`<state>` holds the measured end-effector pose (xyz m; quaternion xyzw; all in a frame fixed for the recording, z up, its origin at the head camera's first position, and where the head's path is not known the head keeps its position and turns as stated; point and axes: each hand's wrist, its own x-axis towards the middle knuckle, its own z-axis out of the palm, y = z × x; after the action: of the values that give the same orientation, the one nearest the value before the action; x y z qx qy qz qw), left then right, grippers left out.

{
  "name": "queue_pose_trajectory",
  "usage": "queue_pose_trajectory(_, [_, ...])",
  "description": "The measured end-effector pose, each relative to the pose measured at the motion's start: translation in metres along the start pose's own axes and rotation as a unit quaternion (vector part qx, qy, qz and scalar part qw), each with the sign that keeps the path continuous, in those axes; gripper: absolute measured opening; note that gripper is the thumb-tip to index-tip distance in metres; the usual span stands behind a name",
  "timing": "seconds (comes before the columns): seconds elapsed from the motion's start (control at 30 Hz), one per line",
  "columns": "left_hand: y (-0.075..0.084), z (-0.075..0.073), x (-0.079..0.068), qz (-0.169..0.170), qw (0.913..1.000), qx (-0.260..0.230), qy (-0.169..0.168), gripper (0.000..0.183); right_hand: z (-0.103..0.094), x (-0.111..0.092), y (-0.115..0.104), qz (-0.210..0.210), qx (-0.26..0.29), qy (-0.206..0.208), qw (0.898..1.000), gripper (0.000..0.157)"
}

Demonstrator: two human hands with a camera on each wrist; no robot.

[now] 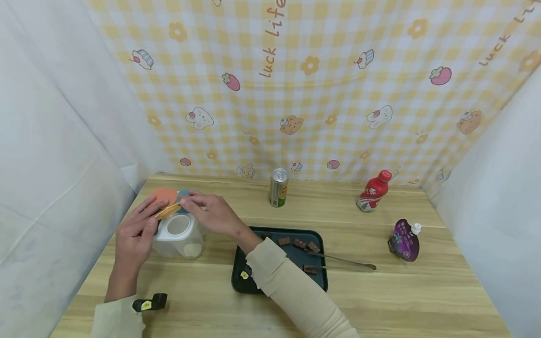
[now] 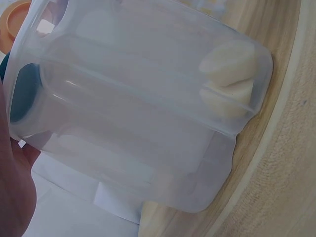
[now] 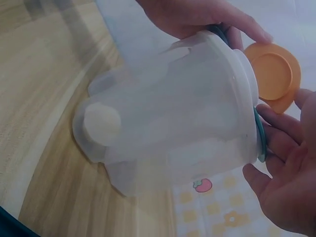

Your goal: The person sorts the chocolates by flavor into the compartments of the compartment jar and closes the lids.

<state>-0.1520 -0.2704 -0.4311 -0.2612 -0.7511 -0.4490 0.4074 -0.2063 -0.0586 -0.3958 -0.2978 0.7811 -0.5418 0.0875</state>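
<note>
In the head view, your left hand and right hand meet above a clear storage box at the left of the wooden table, where an orange lid stands raised between them beside a teal lid. A round opening shows in the top of the box. Your left fingers lie straight against the orange lid. Your right forearm crosses a black tray bearing chocolate pieces and tongs that reach past its right rim. A can stands near the patterned curtain; a red bottle and a purple pouch sit to the right. In the left wrist view, the box fills most of the frame, two pale round pieces lying at its bottom, your left hand at its top edge and the orange lid just beyond. In the right wrist view, your right hand is loosely spread, its fingers touching the teal lid and one digit meeting the orange lid's edge, while an outstretched left finger touches that lid from the other side.
</note>
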Motion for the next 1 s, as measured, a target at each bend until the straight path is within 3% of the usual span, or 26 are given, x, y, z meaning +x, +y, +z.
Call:
queue_pose_trajectory(0.2, [0.003,0.0,0.003,0.007,0.9999,-0.006,-0.006,0.033,-0.008,0.003,0.004,0.009,0.014,-0.03,0.999,0.048])
queue_pose_trajectory(0.53, [-0.008,-0.004,-0.001,0.033,0.9985,-0.025,-0.037,0.043,-0.018,0.006,0.012,-0.015,0.062,-0.09,0.994,0.038])
queue_pose_trajectory(1.0, [-0.01,-0.01,0.0,0.04,0.9959,-0.027,-0.076,0.056,-0.011,0.003,0.013,-0.032,0.085,-0.055,0.994,0.033])
